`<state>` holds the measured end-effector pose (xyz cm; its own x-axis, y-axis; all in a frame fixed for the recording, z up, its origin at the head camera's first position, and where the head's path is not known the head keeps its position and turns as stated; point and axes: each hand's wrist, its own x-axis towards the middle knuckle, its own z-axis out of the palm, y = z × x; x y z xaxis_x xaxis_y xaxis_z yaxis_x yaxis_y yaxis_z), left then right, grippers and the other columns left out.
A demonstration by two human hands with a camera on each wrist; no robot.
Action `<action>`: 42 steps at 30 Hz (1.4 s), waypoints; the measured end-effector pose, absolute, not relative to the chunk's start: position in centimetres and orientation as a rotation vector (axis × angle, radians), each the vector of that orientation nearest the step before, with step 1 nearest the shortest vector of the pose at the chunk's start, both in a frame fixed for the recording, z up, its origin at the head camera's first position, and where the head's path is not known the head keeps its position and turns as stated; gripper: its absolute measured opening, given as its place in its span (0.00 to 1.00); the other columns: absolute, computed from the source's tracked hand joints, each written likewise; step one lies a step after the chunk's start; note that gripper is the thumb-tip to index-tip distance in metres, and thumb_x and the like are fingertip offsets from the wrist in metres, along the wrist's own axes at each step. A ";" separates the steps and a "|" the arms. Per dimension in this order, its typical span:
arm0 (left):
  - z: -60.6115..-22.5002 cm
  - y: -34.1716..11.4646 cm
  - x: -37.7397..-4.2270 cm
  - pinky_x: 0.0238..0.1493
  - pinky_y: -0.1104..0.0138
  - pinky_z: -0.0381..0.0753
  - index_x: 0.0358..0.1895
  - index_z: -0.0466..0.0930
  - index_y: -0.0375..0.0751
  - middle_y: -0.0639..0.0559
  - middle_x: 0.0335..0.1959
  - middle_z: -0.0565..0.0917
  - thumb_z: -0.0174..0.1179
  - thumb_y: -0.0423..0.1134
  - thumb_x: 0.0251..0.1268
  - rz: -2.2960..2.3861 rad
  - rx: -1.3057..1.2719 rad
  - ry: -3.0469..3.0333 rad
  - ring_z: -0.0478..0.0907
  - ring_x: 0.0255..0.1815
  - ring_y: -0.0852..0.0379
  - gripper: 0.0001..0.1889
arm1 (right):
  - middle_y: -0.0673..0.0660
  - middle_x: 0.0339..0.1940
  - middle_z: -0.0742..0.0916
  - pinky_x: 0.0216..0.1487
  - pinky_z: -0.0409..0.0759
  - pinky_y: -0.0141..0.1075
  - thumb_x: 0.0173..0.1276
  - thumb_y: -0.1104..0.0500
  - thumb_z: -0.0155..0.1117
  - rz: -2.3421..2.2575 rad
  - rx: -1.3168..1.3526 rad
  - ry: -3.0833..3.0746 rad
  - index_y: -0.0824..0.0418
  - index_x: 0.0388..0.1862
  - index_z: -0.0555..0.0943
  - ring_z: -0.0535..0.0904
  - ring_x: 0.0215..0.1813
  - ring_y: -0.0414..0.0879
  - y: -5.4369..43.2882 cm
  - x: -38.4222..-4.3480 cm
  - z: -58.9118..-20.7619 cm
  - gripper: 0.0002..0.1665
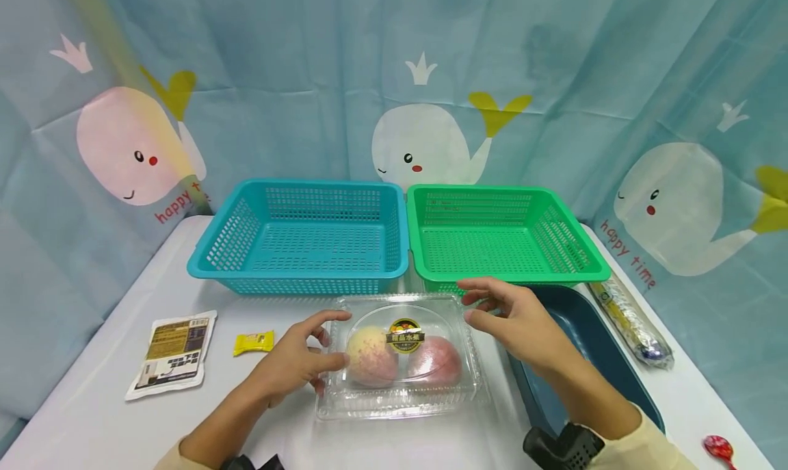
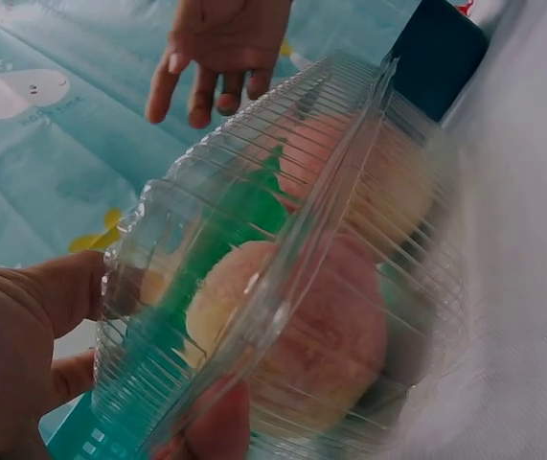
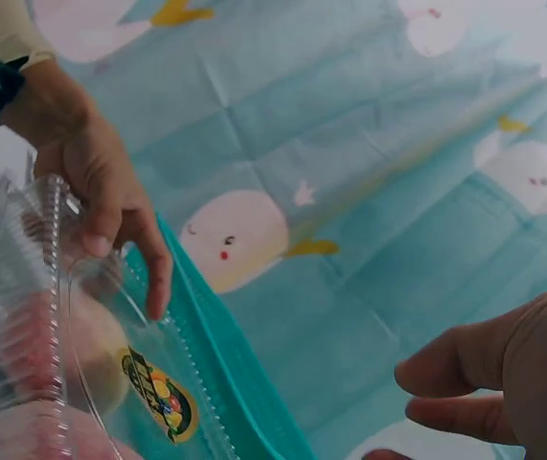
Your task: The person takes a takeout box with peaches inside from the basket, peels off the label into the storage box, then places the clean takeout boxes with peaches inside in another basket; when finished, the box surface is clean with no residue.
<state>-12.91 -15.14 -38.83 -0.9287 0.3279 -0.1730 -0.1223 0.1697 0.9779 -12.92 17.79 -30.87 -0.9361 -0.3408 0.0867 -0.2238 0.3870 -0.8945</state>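
Observation:
A clear plastic clamshell box [image 1: 403, 398] with two pink-and-yellow peaches [image 1: 373, 358] and a round black-and-gold label [image 1: 405, 336] is in front of the baskets. My left hand [image 1: 301, 360] grips its left side, thumb and fingers spread along the edge; the left wrist view shows that hand [image 2: 24, 335] around the ribbed rim. Just off the box's upper right corner, my right hand [image 1: 517, 319] is held with loosely bent fingers and nothing in them. A gap shows between that hand [image 3: 532, 374] and the box in the right wrist view.
Behind stand a blue basket [image 1: 332, 276] and a green basket [image 1: 511, 278], side by side. A dark blue tray [image 1: 591, 340] lies under my right forearm. Left are a yellow packet [image 1: 254, 343] and a white-brown pouch [image 1: 174, 354]. Right are a clear-wrapped long package [image 1: 631, 319] and a red lollipop [image 1: 718, 447].

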 end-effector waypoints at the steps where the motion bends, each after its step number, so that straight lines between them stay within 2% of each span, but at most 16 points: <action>1: -38.9 -15.2 -12.9 0.14 0.55 0.80 0.67 0.69 0.44 0.36 0.44 0.61 0.70 0.29 0.52 1.816 0.195 2.104 0.65 0.19 0.55 0.35 | 0.61 0.49 0.81 0.39 0.79 0.45 0.68 0.64 0.62 -1.577 -0.544 2.516 0.61 0.61 0.77 0.76 0.45 0.56 17.5 -13.4 -30.7 0.22; 5: -39.0 -15.3 -13.0 0.14 0.55 0.80 0.67 0.68 0.42 0.36 0.43 0.60 0.69 0.29 0.53 1.825 0.209 2.089 0.65 0.19 0.55 0.35 | 0.58 0.47 0.82 0.31 0.77 0.40 0.67 0.61 0.63 -1.487 -0.574 2.472 0.59 0.58 0.79 0.76 0.39 0.53 16.4 -15.2 -30.6 0.20; 9: -39.1 -15.3 -13.0 0.14 0.55 0.80 0.67 0.68 0.42 0.36 0.44 0.60 0.70 0.29 0.52 1.827 0.197 2.075 0.66 0.19 0.55 0.35 | 0.59 0.45 0.82 0.21 0.67 0.31 0.67 0.59 0.64 -1.460 -0.551 2.380 0.57 0.56 0.80 0.75 0.33 0.55 15.2 -16.7 -30.9 0.19; 18: -39.2 -15.4 -13.1 0.13 0.56 0.79 0.68 0.67 0.41 0.36 0.44 0.60 0.70 0.29 0.53 1.848 0.214 2.041 0.67 0.20 0.53 0.36 | 0.55 0.41 0.83 0.21 0.68 0.32 0.64 0.61 0.65 -1.370 -0.549 2.304 0.56 0.51 0.84 0.73 0.26 0.50 13.2 -18.5 -31.9 0.15; 25: -39.4 -15.5 -13.1 0.14 0.55 0.80 0.67 0.67 0.42 0.36 0.43 0.61 0.70 0.30 0.53 1.845 0.216 2.033 0.68 0.18 0.54 0.36 | 0.54 0.38 0.83 0.27 0.75 0.40 0.63 0.64 0.66 -1.296 -0.587 2.264 0.61 0.49 0.84 0.75 0.31 0.51 12.0 -19.2 -32.8 0.15; 27: -39.5 -15.5 -13.1 0.14 0.54 0.80 0.67 0.68 0.44 0.35 0.43 0.61 0.71 0.30 0.52 1.841 0.210 2.030 0.68 0.18 0.54 0.36 | 0.54 0.36 0.83 0.25 0.73 0.37 0.63 0.64 0.66 -1.280 -0.582 2.253 0.62 0.49 0.84 0.74 0.29 0.49 12.0 -19.3 -32.9 0.14; 31: -39.5 -15.5 -13.2 0.15 0.55 0.81 0.66 0.68 0.45 0.35 0.44 0.61 0.71 0.30 0.52 1.836 0.207 2.028 0.69 0.18 0.54 0.35 | 0.54 0.33 0.83 0.19 0.62 0.32 0.63 0.65 0.65 -1.255 -0.561 2.241 0.62 0.47 0.84 0.69 0.22 0.44 11.9 -19.4 -33.2 0.13; 33: -39.4 -15.5 -13.2 0.15 0.56 0.81 0.66 0.68 0.45 0.35 0.44 0.61 0.71 0.30 0.52 1.832 0.207 2.030 0.69 0.18 0.54 0.35 | 0.54 0.31 0.83 0.18 0.61 0.32 0.62 0.67 0.65 -1.259 -0.560 2.242 0.63 0.46 0.84 0.67 0.20 0.44 11.8 -19.5 -33.4 0.12; 36: -39.4 -15.5 -13.1 0.15 0.56 0.81 0.67 0.67 0.43 0.35 0.44 0.61 0.71 0.30 0.52 1.829 0.209 2.032 0.69 0.19 0.54 0.36 | 0.54 0.29 0.84 0.21 0.65 0.33 0.59 0.69 0.65 -1.260 -0.559 2.267 0.64 0.42 0.85 0.70 0.25 0.45 11.6 -19.4 -33.8 0.12; 39: -39.3 -15.5 -13.1 0.15 0.55 0.81 0.68 0.66 0.42 0.35 0.44 0.61 0.70 0.30 0.52 1.830 0.208 2.030 0.69 0.19 0.54 0.37 | 0.53 0.29 0.84 0.28 0.72 0.35 0.56 0.70 0.65 -1.258 -0.561 2.316 0.64 0.39 0.86 0.75 0.36 0.48 11.4 -19.3 -34.2 0.11; 42: -39.4 -15.5 -13.1 0.15 0.54 0.81 0.68 0.66 0.42 0.35 0.44 0.61 0.70 0.30 0.52 1.831 0.207 2.027 0.69 0.18 0.54 0.37 | 0.52 0.32 0.85 0.34 0.77 0.37 0.58 0.71 0.65 -1.288 -0.583 2.347 0.64 0.39 0.86 0.78 0.42 0.50 11.4 -19.1 -34.5 0.10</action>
<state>-13.11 -15.47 -39.39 -0.9092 0.3691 -0.1928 -0.1543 0.1313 0.9793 -19.14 11.38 -34.49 -0.8338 -0.5334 -0.1425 -0.1661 0.4886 -0.8565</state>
